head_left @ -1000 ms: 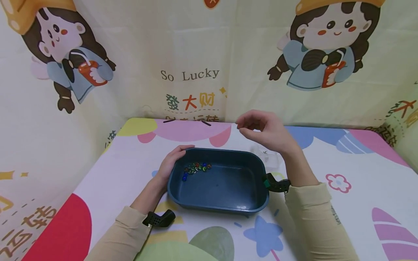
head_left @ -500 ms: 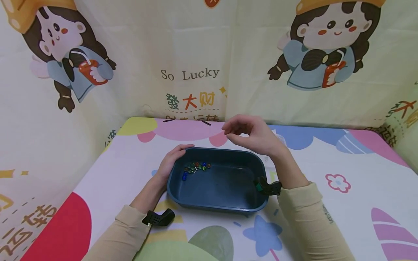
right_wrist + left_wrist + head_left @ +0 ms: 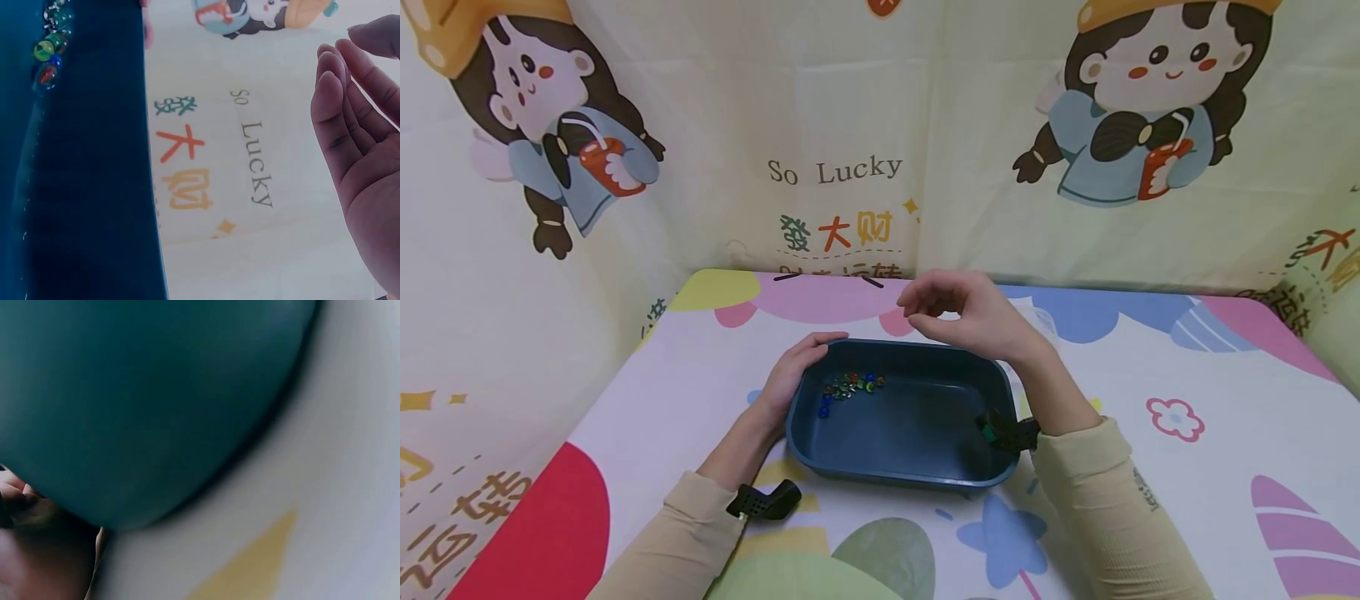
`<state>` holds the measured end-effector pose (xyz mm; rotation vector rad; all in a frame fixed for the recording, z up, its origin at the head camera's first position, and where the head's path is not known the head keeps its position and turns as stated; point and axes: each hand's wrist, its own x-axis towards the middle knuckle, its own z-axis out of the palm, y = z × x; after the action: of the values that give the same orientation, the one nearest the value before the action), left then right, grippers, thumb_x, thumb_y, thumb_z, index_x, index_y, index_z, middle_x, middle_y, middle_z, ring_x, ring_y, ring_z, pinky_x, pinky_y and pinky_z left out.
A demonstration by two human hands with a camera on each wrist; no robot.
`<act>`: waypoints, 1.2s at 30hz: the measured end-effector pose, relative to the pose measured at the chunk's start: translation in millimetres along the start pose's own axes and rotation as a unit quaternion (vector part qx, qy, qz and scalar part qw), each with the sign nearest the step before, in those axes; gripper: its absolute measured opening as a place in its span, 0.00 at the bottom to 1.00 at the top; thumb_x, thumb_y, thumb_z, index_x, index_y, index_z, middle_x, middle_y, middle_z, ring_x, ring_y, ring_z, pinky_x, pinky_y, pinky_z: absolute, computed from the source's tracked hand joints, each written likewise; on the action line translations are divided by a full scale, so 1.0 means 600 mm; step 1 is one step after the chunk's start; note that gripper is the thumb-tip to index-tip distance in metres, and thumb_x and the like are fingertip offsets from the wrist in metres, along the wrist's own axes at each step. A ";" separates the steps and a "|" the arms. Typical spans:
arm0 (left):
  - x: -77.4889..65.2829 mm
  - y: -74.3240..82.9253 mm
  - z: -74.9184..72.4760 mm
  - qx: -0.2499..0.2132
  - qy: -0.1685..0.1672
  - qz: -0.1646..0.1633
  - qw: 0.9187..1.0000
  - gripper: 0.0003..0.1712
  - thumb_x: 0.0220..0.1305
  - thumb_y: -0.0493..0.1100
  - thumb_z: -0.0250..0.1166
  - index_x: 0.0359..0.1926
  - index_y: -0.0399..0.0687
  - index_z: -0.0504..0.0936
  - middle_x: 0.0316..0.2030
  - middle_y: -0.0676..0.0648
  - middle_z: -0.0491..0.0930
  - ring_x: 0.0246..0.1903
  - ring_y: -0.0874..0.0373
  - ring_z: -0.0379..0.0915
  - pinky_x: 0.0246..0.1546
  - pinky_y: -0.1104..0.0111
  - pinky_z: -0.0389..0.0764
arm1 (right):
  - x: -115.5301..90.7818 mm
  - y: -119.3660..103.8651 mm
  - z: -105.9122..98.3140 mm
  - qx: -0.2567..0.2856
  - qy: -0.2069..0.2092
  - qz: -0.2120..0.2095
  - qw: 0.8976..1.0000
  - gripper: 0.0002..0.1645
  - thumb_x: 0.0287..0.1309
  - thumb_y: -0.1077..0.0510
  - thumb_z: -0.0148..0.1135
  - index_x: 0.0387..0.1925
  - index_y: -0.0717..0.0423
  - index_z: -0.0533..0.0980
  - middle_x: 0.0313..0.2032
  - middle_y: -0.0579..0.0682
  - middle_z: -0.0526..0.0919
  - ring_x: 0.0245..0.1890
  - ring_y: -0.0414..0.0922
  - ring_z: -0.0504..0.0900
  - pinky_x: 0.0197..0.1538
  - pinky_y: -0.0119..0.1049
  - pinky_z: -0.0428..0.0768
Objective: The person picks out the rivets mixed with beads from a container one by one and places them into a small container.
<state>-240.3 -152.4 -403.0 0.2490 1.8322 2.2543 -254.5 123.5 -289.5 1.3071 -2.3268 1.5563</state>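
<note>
A dark blue plastic tub (image 3: 917, 425) sits on the table in the head view. Glass marbles (image 3: 850, 385), several of them and mixed in colour, lie toward its back left corner. My left hand (image 3: 788, 375) grips the tub's left end, thumb at the rim and fingers along the outside. In the left wrist view the tub wall (image 3: 144, 406) fills much of the picture, with only part of that hand at the lower left. Above the tub's back right rim hovers my right hand (image 3: 966, 312). Its fingers (image 3: 331, 100) are loosely bent, thumb apart from them, and nothing shows between them.
Behind the right wrist, a clear plastic container (image 3: 1043, 321) is partly hidden. A patterned cloth (image 3: 1240, 417) covers the table, and a printed curtain (image 3: 970, 167) hangs along its back edge. Black wrist cameras sit at both cuffs, the right one overlapping the tub.
My right hand has moved left and slightly down, from right of the tub's back corner to above its back rim. The left hand, tub and marbles stay put.
</note>
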 end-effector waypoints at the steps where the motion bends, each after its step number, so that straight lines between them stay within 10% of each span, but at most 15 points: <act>1: 0.000 0.000 0.001 -0.003 -0.001 -0.003 1.000 0.25 0.80 0.44 0.43 0.69 0.37 0.68 0.57 0.43 0.76 0.57 0.48 0.73 0.55 0.65 0.77 | 0.001 0.000 0.001 0.001 -0.002 -0.001 1.000 0.12 0.58 0.71 0.67 0.45 0.63 0.82 0.38 0.50 0.84 0.35 0.48 0.81 0.41 0.38 0.82; 36: 0.001 -0.005 0.012 0.000 -0.015 -0.013 1.000 0.23 0.80 0.44 0.42 0.67 0.39 0.68 0.59 0.40 0.75 0.57 0.48 0.73 0.57 0.64 0.76 | 0.010 0.048 0.064 0.097 -0.115 -0.011 0.989 0.09 0.62 0.71 0.63 0.44 0.65 0.81 0.34 0.53 0.84 0.29 0.48 0.78 0.34 0.36 0.79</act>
<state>-238.9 -145.1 -404.3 0.2551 1.8092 2.2209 -262.5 93.9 -326.6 1.6309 -2.3243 1.7477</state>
